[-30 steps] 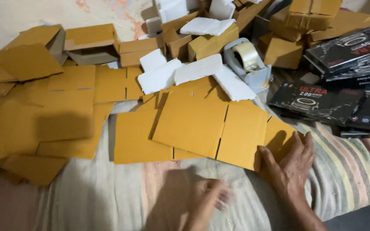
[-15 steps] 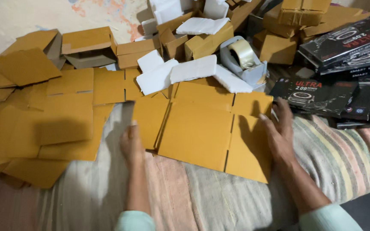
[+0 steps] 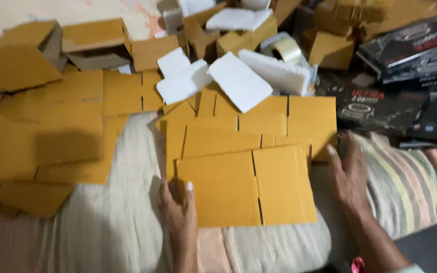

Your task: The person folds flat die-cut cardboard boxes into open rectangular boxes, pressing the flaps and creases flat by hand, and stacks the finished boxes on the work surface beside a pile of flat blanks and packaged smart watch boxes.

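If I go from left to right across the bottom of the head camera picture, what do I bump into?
Pile of flat cardboard → left hand → flat cardboard sheet → right hand → striped cloth

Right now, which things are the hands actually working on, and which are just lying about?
In hand:
- flat cardboard box blank, its front panel folded up
- left hand at its left edge
- right hand at its right edge

Lying about:
- white foam pieces
- tape roll
- stack of flat blanks on the left
- assembled brown boxes
- black product boxes
- striped cloth
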Demonstrator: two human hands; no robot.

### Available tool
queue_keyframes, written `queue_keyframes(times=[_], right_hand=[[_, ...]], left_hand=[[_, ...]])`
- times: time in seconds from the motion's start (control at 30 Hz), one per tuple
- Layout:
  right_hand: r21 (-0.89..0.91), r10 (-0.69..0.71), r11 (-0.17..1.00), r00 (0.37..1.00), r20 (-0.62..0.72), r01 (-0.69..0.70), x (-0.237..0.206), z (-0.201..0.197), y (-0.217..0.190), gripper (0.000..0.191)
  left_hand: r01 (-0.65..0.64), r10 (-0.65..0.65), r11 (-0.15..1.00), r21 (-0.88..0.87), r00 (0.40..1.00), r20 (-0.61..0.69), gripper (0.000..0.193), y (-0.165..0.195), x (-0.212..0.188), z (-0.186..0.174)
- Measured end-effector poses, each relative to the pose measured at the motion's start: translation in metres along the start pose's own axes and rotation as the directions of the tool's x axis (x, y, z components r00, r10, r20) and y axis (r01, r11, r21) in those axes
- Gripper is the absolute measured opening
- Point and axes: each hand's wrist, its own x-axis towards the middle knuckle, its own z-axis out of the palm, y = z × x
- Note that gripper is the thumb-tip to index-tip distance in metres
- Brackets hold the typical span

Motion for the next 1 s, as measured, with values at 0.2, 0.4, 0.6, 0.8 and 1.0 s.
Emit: queue_keyframes(times=[0.2, 0.4, 0.6, 0.8, 1.0], right_hand=[[0.226, -0.034, 0.974, 0.966, 0.257, -0.026, 0.033, 0.038, 0.007, 0.067], [0.032, -0.247, 0.969, 0.952, 0.183, 0.245, 0.070, 0.067, 0.020, 0.069], [0.011, -0.216, 0.976, 0.976, 0.035, 0.216, 0.016, 0.026, 0.019, 0.067], [-0.312, -0.482, 0.808, 0.865, 0.136, 0.500, -0.080, 0.005, 0.002, 0.056], [0.021, -0.138, 0.990, 0.983, 0.123, 0.137, -0.034, 0.018, -0.019, 0.074]], left_hand=[[0.019, -0.031, 0.997, -0.069, 0.983, -0.182, 0.109, 0.001, 0.009, 0.027], [0.183, -0.102, 0.967, 0.175, 0.914, -0.392, 0.123, -0.003, 0.052, 0.056], [0.048, 0.011, 0.957, 0.286, 0.979, -0.202, 0.098, 0.000, 0.042, 0.030], [-0.041, 0.042, 0.997, -0.059, 0.999, 0.006, 0.083, 0.006, -0.014, 0.012], [-0.183, 0.157, 0.951, -0.248, 0.980, -0.119, 0.087, 0.042, 0.009, 0.028]])
